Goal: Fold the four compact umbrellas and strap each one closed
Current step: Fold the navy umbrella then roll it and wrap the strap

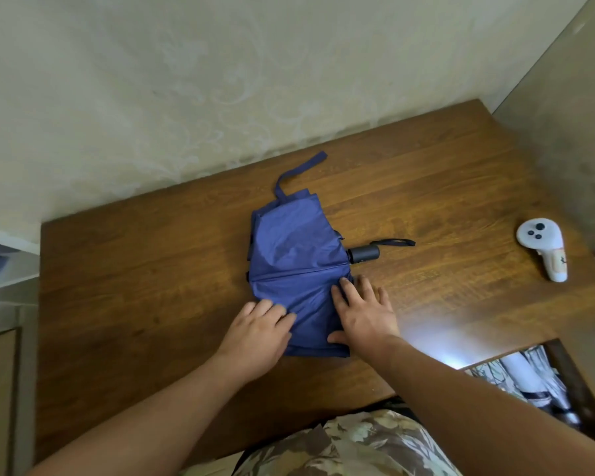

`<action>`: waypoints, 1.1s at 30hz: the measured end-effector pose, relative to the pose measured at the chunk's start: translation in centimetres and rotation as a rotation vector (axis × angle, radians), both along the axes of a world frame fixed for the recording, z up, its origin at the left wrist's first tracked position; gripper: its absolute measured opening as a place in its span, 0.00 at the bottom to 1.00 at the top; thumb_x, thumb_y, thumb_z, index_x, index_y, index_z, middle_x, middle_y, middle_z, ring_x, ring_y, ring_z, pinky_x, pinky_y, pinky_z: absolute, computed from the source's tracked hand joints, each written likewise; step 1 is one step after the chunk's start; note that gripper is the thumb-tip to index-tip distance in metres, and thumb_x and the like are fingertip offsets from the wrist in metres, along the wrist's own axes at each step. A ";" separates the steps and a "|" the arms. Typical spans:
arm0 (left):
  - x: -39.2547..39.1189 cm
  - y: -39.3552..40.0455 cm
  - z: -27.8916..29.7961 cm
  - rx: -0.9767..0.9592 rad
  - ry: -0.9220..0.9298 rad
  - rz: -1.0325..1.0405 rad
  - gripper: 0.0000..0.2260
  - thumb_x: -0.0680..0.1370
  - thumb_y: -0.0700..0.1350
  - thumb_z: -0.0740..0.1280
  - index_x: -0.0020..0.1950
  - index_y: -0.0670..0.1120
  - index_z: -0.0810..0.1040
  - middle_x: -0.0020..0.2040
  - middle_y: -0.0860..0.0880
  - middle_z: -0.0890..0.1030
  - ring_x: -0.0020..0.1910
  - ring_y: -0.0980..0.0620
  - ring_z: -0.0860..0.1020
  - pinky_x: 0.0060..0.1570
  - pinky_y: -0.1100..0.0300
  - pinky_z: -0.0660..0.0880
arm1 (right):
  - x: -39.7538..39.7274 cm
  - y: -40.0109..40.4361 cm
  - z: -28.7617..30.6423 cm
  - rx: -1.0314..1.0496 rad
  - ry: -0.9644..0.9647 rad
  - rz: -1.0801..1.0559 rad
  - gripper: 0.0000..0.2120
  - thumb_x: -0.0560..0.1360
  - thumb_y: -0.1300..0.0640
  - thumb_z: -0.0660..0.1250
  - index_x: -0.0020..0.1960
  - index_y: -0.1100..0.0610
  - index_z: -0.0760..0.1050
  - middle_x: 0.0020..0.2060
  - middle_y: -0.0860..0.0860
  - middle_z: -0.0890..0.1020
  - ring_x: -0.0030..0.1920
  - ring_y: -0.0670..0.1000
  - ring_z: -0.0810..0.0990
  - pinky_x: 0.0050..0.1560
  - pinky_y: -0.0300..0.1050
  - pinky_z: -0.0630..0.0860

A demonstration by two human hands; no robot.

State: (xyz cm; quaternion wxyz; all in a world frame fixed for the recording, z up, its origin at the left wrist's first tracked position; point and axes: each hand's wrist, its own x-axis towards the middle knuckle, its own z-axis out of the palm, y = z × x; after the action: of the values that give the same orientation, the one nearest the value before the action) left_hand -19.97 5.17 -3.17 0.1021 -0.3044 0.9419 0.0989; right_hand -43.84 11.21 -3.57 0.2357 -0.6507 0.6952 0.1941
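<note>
From the head view: blue umbrella (296, 269) lies collapsed mid-surface (134, 269), handle (364, 253) pointing right. My left hand (256, 333) and right hand (364, 312) both press flat on the near canopy, fingers straight, holding nothing. Fabric looks thin, limp and slippery (ribs stiff underneath, I'd guess), so I'd gather pleats, then grab the strap (299, 170).

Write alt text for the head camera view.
Two hands, left and right, press flat on a blue umbrella spread on a wooden table, its strap lying loose. A white controller lies at the right.
</note>
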 end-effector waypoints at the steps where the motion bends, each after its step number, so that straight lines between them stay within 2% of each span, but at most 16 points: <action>1: -1.6 -0.5 0.0 0.026 0.020 0.006 0.21 0.83 0.52 0.63 0.76 0.49 0.74 0.63 0.50 0.78 0.62 0.47 0.76 0.61 0.49 0.76 | 0.0 0.0 0.0 -0.002 0.002 -0.002 0.51 0.77 0.29 0.63 0.85 0.52 0.41 0.83 0.52 0.45 0.82 0.64 0.43 0.80 0.69 0.50; 4: -5.0 -1.2 -0.5 0.113 -0.050 0.000 0.26 0.85 0.48 0.63 0.83 0.49 0.62 0.75 0.47 0.68 0.72 0.45 0.69 0.70 0.48 0.72 | 0.1 -0.3 0.2 -0.036 0.032 0.006 0.51 0.74 0.28 0.66 0.85 0.51 0.46 0.79 0.54 0.52 0.78 0.63 0.53 0.76 0.66 0.59; 6: -5.5 -1.3 -1.0 0.093 -0.121 0.021 0.30 0.84 0.47 0.66 0.84 0.53 0.58 0.77 0.47 0.63 0.74 0.44 0.65 0.73 0.46 0.69 | 0.1 -0.3 0.2 -0.063 0.054 -0.004 0.51 0.73 0.26 0.66 0.84 0.48 0.47 0.74 0.56 0.57 0.72 0.61 0.60 0.70 0.63 0.65; 8: -5.2 -1.1 -1.3 0.071 -0.149 0.048 0.31 0.84 0.48 0.66 0.84 0.56 0.56 0.77 0.48 0.60 0.74 0.44 0.64 0.74 0.44 0.67 | -0.1 0.0 0.1 -0.069 0.046 -0.022 0.51 0.72 0.26 0.66 0.84 0.46 0.46 0.72 0.58 0.59 0.71 0.61 0.62 0.69 0.62 0.66; 10: -4.6 -0.9 -1.6 0.059 -0.151 0.041 0.31 0.85 0.51 0.65 0.85 0.58 0.54 0.78 0.49 0.59 0.75 0.44 0.63 0.75 0.44 0.65 | -0.3 0.1 0.0 -0.079 0.039 -0.029 0.51 0.72 0.26 0.66 0.84 0.45 0.46 0.76 0.59 0.55 0.75 0.62 0.58 0.74 0.64 0.62; 12: -3.8 -0.6 -2.1 0.049 -0.154 0.022 0.33 0.84 0.55 0.65 0.85 0.58 0.51 0.80 0.49 0.58 0.76 0.44 0.62 0.75 0.44 0.63 | -0.4 0.1 -0.1 -0.075 0.026 -0.030 0.50 0.72 0.26 0.66 0.83 0.44 0.46 0.80 0.59 0.49 0.79 0.64 0.50 0.77 0.67 0.55; 14: -2.9 -0.1 -2.6 0.048 -0.154 0.026 0.35 0.83 0.57 0.67 0.85 0.57 0.53 0.81 0.48 0.60 0.76 0.43 0.65 0.74 0.43 0.65 | -0.5 0.3 -0.4 -0.050 0.002 -0.035 0.49 0.73 0.26 0.65 0.83 0.43 0.45 0.82 0.58 0.44 0.81 0.65 0.44 0.78 0.70 0.50; 16: -2.3 0.6 -3.1 0.061 -0.140 0.055 0.36 0.82 0.58 0.68 0.85 0.55 0.54 0.82 0.48 0.61 0.77 0.42 0.66 0.74 0.42 0.66 | -0.6 0.6 -0.5 -0.040 -0.010 -0.045 0.48 0.73 0.26 0.64 0.82 0.42 0.44 0.82 0.56 0.42 0.81 0.65 0.42 0.78 0.71 0.50; 21: -2.3 0.9 -3.2 0.053 -0.162 0.063 0.34 0.85 0.59 0.61 0.86 0.58 0.45 0.86 0.49 0.48 0.82 0.43 0.54 0.80 0.41 0.55 | -0.8 -0.5 0.2 0.015 -0.027 -0.062 0.51 0.69 0.24 0.68 0.80 0.38 0.44 0.82 0.54 0.42 0.80 0.64 0.46 0.75 0.69 0.58; 22: -2.2 0.8 -3.1 0.046 -0.162 0.055 0.34 0.85 0.60 0.60 0.85 0.59 0.44 0.86 0.49 0.46 0.82 0.43 0.53 0.80 0.41 0.54 | -0.9 -0.9 0.6 0.033 -0.028 -0.079 0.49 0.68 0.24 0.68 0.80 0.38 0.46 0.83 0.54 0.44 0.79 0.64 0.48 0.74 0.68 0.59; 24: -1.9 0.9 -3.2 0.058 -0.169 0.044 0.34 0.85 0.61 0.58 0.85 0.60 0.41 0.86 0.50 0.41 0.83 0.43 0.50 0.81 0.41 0.51 | -0.9 -1.7 1.8 -0.012 -0.021 -0.170 0.42 0.70 0.24 0.66 0.78 0.39 0.57 0.80 0.54 0.57 0.75 0.63 0.57 0.70 0.65 0.65; 26: -1.7 1.0 -3.4 0.065 -0.183 0.041 0.34 0.86 0.61 0.56 0.84 0.60 0.38 0.85 0.50 0.38 0.82 0.43 0.47 0.81 0.41 0.49 | -0.5 -2.2 2.6 -0.195 -0.001 -0.226 0.31 0.74 0.29 0.66 0.72 0.43 0.68 0.71 0.54 0.67 0.68 0.60 0.65 0.64 0.60 0.70; 28: -1.7 0.9 -3.6 0.045 -0.182 0.036 0.34 0.85 0.62 0.56 0.85 0.59 0.39 0.86 0.50 0.39 0.83 0.44 0.47 0.81 0.42 0.49 | 0.4 -2.4 2.6 -0.318 -0.057 -0.097 0.24 0.77 0.36 0.66 0.68 0.47 0.72 0.66 0.53 0.69 0.67 0.59 0.68 0.62 0.59 0.72; 30: -1.5 0.9 -3.5 0.027 -0.177 0.040 0.35 0.85 0.63 0.56 0.85 0.57 0.40 0.86 0.49 0.41 0.84 0.44 0.48 0.81 0.42 0.48 | 1.5 -1.8 1.7 -0.250 -0.164 0.062 0.28 0.78 0.39 0.67 0.74 0.49 0.68 0.72 0.53 0.66 0.73 0.58 0.65 0.69 0.60 0.69; 33: -0.3 1.9 -4.3 0.029 -0.181 0.012 0.34 0.85 0.65 0.52 0.84 0.54 0.40 0.86 0.48 0.40 0.85 0.43 0.42 0.82 0.42 0.43 | 1.2 -0.7 -0.2 -0.045 -0.130 0.085 0.44 0.79 0.34 0.64 0.85 0.49 0.46 0.83 0.50 0.47 0.83 0.57 0.45 0.80 0.65 0.53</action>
State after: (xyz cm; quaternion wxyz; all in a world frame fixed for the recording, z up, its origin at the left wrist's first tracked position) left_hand -20.23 7.08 -7.45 0.1907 -0.3161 0.9255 0.0850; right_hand -42.61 10.53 -3.77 0.2570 -0.6961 0.6543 0.1458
